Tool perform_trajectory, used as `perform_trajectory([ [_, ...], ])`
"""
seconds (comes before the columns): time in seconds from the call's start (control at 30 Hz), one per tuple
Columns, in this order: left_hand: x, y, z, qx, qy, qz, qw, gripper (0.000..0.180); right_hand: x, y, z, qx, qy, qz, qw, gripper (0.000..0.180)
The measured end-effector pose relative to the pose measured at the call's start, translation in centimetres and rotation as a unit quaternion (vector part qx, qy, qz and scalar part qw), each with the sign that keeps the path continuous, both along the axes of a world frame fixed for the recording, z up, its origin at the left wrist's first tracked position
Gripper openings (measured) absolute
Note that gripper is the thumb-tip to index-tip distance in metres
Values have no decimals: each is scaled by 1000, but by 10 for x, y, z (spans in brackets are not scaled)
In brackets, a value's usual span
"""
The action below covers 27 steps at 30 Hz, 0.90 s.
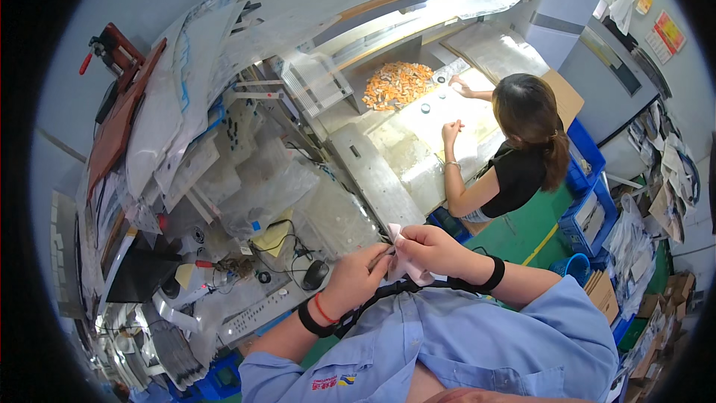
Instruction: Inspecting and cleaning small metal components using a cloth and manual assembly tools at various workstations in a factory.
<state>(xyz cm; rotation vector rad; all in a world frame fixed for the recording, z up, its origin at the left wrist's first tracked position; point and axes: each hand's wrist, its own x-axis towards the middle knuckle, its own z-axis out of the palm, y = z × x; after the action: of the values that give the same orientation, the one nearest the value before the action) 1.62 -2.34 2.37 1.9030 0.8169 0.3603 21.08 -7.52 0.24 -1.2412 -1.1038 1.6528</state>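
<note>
My left hand (pixel 352 277) and my right hand (pixel 436 252) are close together in front of my body, near the front edge of the workbench. A pale pink cloth (pixel 406 265) hangs bunched from the closed fingers of my right hand. The fingers of my left hand are closed too, their tips touching the near side of the cloth. A thin dark thing shows between the left fingertips; its kind is too small to make out. Both wrists wear black bands, and a red cord circles the left one.
A co-worker (pixel 526 134) sits at a lit bench with an orange and white heap of small parts (pixel 399 86). To my left are a black computer mouse (pixel 315 275), a dark monitor (pixel 142 275) and plastic sheets. Blue crates (pixel 589 216) and a blue basket (pixel 570 266) stand right.
</note>
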Motion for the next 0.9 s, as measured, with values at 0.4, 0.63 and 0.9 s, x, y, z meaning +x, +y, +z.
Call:
perform_trajectory([
  [0.4, 2, 1, -5, 255, -9, -20, 967, 22, -8, -4, -16, -19, -1, -35, 999, 24],
  [0.63, -4, -1, 2, 55, -11, -43, 997, 19, -9, -9, -6, 7, 25, -27, 999, 25],
  [0.9, -7, 1, 6, -18, -4, -12, 1000, 21, -2, -9, -11, 1, 58, -22, 998, 24],
])
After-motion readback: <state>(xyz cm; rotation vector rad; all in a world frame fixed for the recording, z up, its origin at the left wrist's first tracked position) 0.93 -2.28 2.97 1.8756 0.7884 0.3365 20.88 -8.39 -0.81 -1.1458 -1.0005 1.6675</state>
